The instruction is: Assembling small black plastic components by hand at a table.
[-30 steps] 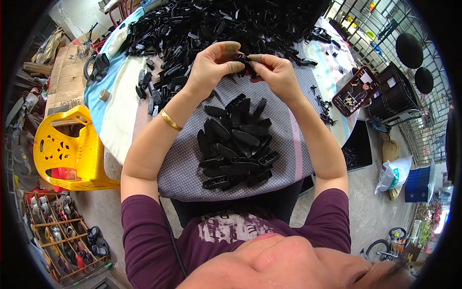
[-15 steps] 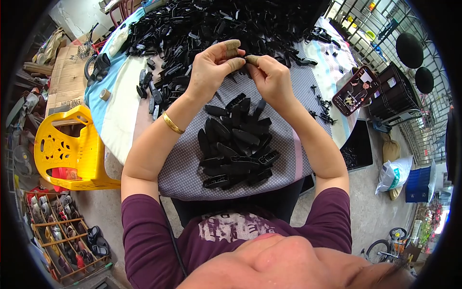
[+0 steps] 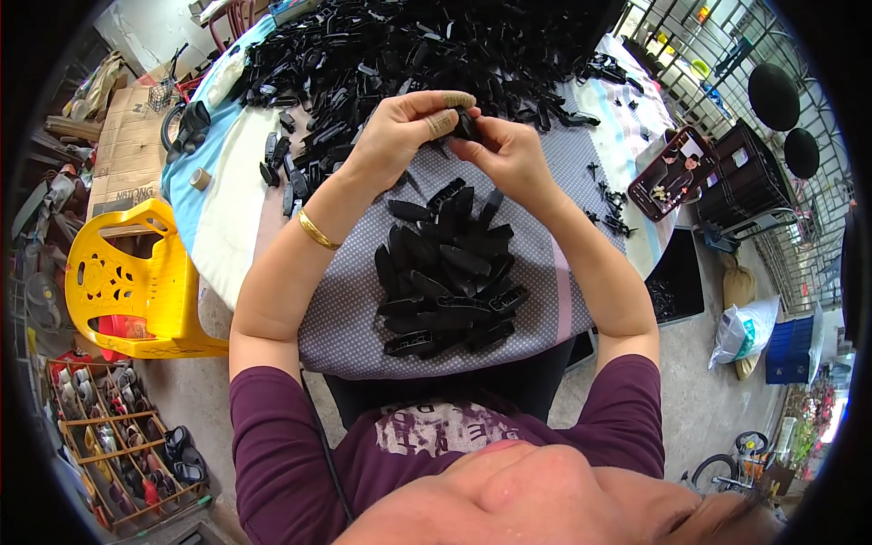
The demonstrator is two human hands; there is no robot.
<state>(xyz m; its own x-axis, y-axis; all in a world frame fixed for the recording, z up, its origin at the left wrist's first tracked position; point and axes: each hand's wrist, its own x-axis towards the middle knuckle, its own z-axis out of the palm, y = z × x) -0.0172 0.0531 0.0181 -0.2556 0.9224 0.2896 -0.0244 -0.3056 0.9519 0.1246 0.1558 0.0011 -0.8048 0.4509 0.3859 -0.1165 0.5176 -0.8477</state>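
Note:
Between both hands, above the far middle of the cloth-covered table, is a small black plastic part. My left hand, with tape wrapped on its thumb and finger, pinches it from the left. My right hand has its thumb and fingers closed on the part's right side. Fingers hide much of its shape. Nearer to me lies a pile of long black plastic pieces. Beyond my hands spreads a big heap of similar black parts.
Small black bits lie on the cloth at right, beside a propped phone. A tape roll sits at the table's left. A yellow plastic chair stands left, above a shoe rack. Black bins stand right.
Both hands have come slightly nearer to me and the fingers have shifted round the black part, which now shows more between them. The near pile looks the same.

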